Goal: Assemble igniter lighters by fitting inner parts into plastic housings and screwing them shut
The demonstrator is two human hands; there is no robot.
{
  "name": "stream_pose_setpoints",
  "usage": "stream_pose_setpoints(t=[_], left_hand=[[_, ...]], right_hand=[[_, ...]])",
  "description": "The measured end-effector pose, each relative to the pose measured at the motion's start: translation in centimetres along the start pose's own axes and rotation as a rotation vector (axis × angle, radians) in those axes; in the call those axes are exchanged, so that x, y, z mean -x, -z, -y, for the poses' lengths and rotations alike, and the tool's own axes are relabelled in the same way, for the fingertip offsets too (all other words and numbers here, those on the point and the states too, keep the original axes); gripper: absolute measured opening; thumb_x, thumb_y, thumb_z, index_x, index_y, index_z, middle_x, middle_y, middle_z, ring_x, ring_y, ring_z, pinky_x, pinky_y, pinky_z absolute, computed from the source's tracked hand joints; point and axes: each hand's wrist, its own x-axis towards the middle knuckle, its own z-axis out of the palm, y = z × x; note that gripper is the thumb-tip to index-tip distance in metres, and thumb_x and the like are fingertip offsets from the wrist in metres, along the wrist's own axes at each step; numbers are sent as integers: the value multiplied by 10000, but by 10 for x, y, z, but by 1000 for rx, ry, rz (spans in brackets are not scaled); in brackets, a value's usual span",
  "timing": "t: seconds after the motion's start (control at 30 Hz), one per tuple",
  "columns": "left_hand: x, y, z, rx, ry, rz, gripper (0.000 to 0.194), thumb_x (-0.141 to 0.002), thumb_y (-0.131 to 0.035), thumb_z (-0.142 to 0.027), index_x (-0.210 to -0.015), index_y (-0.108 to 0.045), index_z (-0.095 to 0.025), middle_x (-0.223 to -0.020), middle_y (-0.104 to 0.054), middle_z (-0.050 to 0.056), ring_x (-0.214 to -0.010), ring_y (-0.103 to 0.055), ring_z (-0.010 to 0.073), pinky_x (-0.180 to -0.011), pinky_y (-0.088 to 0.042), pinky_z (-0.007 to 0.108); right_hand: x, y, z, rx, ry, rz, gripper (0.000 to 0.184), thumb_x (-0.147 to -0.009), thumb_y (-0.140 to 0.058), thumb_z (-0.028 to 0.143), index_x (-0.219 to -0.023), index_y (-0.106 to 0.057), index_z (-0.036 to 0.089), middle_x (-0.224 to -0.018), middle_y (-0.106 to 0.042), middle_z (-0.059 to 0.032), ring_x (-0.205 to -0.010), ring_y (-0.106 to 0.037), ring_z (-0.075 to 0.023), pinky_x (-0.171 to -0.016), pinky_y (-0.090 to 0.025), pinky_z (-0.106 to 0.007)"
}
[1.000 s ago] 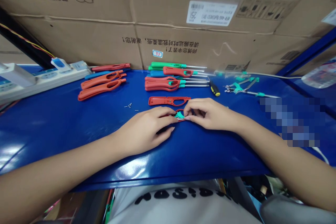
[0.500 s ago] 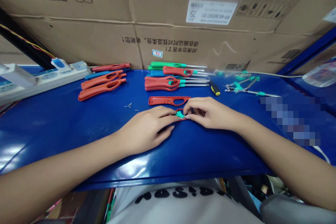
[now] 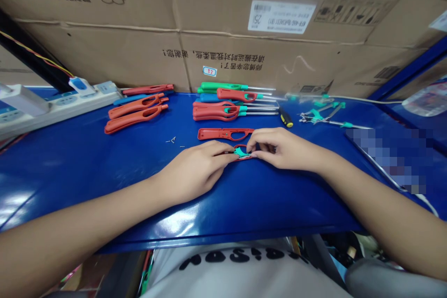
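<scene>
On the blue table a red lighter shell half (image 3: 241, 145) lies mostly hidden beneath my fingers. A green trigger (image 3: 241, 152) shows inside its opening. My left hand (image 3: 199, 170) is closed over the shell's left part, thumb and index finger beside the trigger. From the right, my right hand (image 3: 284, 148) pinches at the trigger's right end; its fingertips hide the exact contact. Just behind them lies the matching red shell half (image 3: 214, 134), inner side up. Several small screws (image 3: 172, 140) are scattered left of it.
Assembled lighters (image 3: 213, 111) with metal tubes are grouped at the back, beside a black-and-yellow screwdriver (image 3: 286, 117). Orange-red shells (image 3: 136, 119) lie left, near a white power strip (image 3: 66, 104). Green-and-metal inner parts (image 3: 319, 115) and a pixelated flat object (image 3: 387, 158) are right. A cardboard box (image 3: 216, 18) stands behind.
My right fingertips have shifted slightly right, and more of the green trigger shows between my hands. My left fingers have drawn closer together.
</scene>
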Motion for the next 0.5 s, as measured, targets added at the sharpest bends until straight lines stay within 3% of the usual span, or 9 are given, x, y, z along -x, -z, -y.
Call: stream_pose_setpoints(t=[0.5], left_hand=[[0, 0, -1, -23, -27, -23, 348, -985, -500, -179, -1301, -643, -210, -1287, -667, 68, -1162, -638, 218, -963, -567, 359]], right_hand=[[1, 4, 1, -15, 29, 46, 129, -936, -588, 162, -976, -711, 173, -995, -704, -66, -879, -657, -168, -772, -506, -290]])
